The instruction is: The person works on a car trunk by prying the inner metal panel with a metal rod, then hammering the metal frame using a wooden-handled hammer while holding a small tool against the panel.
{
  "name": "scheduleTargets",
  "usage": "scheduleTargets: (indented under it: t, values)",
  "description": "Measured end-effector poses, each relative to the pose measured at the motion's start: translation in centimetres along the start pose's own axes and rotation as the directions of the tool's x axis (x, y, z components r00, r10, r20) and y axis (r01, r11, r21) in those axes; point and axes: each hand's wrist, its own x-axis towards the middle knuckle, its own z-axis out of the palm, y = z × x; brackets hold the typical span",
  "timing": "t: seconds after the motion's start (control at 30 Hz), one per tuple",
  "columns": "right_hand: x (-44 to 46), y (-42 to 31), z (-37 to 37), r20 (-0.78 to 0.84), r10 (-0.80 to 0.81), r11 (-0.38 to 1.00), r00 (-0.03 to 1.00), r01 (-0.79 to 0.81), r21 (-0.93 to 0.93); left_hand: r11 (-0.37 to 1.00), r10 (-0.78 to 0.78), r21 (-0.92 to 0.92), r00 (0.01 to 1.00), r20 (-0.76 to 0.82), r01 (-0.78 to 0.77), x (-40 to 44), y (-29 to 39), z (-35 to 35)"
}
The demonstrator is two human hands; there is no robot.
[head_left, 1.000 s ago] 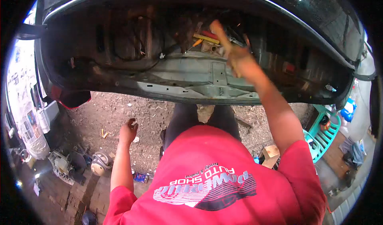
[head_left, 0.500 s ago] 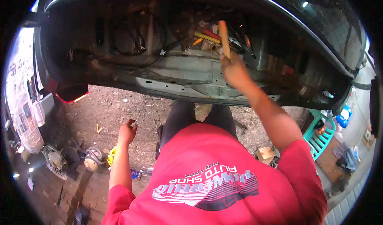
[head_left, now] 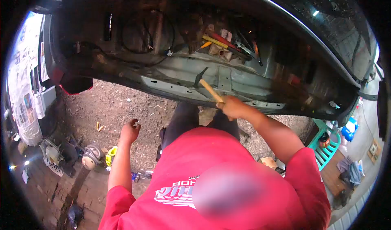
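Observation:
My right hand (head_left: pixel 234 107) is wrapped around the wooden handle of a hammer (head_left: pixel 211 91). Its dark, narrow head lies over the bare metal rear sill (head_left: pixel 228 77) of an open car trunk; whether it touches the metal I cannot tell. Away from the car, my left hand (head_left: pixel 131 130) hangs low over the dirt ground with its fingers loosely bent and apart, seemingly holding nothing. Deeper in the trunk is a pile of tools, with a yellow-handled tool (head_left: pixel 215 41), a red-handled one (head_left: pixel 224 39) and an orange-handled screwdriver (head_left: pixel 203 46).
A coiled dark cable (head_left: pixel 173 32) lies in the trunk's left part. The raised lid (head_left: pixel 326 30) hangs overhead. A green plastic stool (head_left: pixel 326 150) stands at right. On the left ground are a beige round machine part (head_left: pixel 93 156) and a yellow item (head_left: pixel 110 155).
My right hand has come down and back toward me with the hammer, from over the tool pile to the trunk's edge. The hammer head now points forward-left. My left hand has barely moved.

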Motion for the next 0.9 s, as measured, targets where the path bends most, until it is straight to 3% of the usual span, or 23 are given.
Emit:
scheduleTargets:
  t: [0.07,0.1,0.2,0.23,0.33,0.4,0.43,0.5,0.57,0.6,0.63,0.7,0.73,0.77,0.8,0.83,0.87,0.9]
  values:
    - [-1.2,-0.3,-1.9,-0.154,-0.108,0.991,0.982,0.120,0.067,0.999,-0.017,-0.031,1.000,-0.003,0.017,-0.8,0.3,0.2]
    - [-1.2,-0.2,-1.7,-0.154,-0.109,0.990,0.982,0.121,0.070,0.999,-0.035,0.027,0.999,-0.009,0.035,-1.1,0.8,0.0]
    - [-0.9,0.7,-2.6,-0.391,-0.166,0.927,0.905,0.279,0.252,0.993,0.026,0.119,0.999,-0.041,-0.021,-0.6,1.7,0.1]
    - [-0.2,1.7,-2.8,-0.399,-0.168,0.927,0.902,0.283,0.248,0.985,0.073,0.160,0.996,-0.050,-0.064,-0.6,1.3,0.4]
    - [2.4,5.4,-4.3,-0.508,-0.100,0.947,0.855,0.239,0.216,0.991,0.009,0.134,1.000,-0.008,-0.008,-1.5,5.4,-1.2]
    - [3.4,8.0,-5.9,-0.626,-0.226,0.968,0.746,0.101,-0.229,0.994,-0.037,0.106,0.999,0.012,0.036,-1.8,6.6,-1.4]
    - [3.6,8.9,-6.2,-0.629,-0.228,0.968,0.743,0.103,-0.229,0.997,-0.037,0.069,0.999,0.019,0.036,-1.8,7.2,-1.5]
    - [3.8,10.3,-6.7,-0.683,-0.130,0.957,0.718,-0.089,-0.277,0.999,-0.032,0.033,0.999,0.020,0.031,-1.5,8.5,-1.7]
    - [5.0,13.0,-6.4,-0.725,-0.147,0.959,0.673,-0.081,-0.270,0.987,0.159,0.037,0.987,-0.034,-0.157,-0.6,10.5,-1.6]
    - [5.6,14.0,-6.1,-0.760,-0.165,0.960,0.628,-0.073,-0.269,0.964,0.246,-0.087,0.967,-0.065,-0.251,0.0,12.6,-1.8]
    - [5.7,14.3,-5.8,-0.781,-0.108,0.985,0.615,-0.041,-0.168,0.962,0.247,-0.096,0.965,-0.085,-0.255,1.4,14.5,-1.6]
    - [5.8,14.9,-4.8,-0.800,-0.058,0.998,0.597,0.023,-0.055,0.889,0.457,0.003,0.886,-0.082,-0.459,4.7,18.5,-1.4]
    - [5.7,15.3,-4.4,-0.804,-0.067,0.998,0.591,0.049,-0.048,0.882,0.470,0.014,0.880,-0.063,-0.470,6.0,21.7,-1.7]
    - [5.1,14.8,-3.2,-0.859,-0.076,0.990,0.506,0.138,-0.006,0.875,0.483,0.016,0.874,-0.052,-0.483,7.6,24.9,-2.0]
    - [6.3,17.1,-3.3,-0.763,-0.016,0.984,0.646,0.145,0.103,0.829,0.555,-0.032,0.829,-0.071,-0.558,11.0,26.6,-0.5]
    - [6.5,17.5,-1.8,-0.903,-0.154,0.983,0.402,0.155,-0.098,0.778,0.616,-0.079,0.781,-0.099,-0.624,15.0,28.1,1.7]
    - [5.9,17.0,-1.4,-0.874,-0.184,0.982,0.451,0.120,-0.145,0.813,0.581,0.036,0.814,0.008,-0.581,18.5,30.8,3.0]
    - [6.6,18.2,-0.7,-0.858,-0.066,0.997,0.509,0.069,-0.036,0.832,0.522,0.154,0.846,0.112,-0.533,21.8,33.1,4.4]
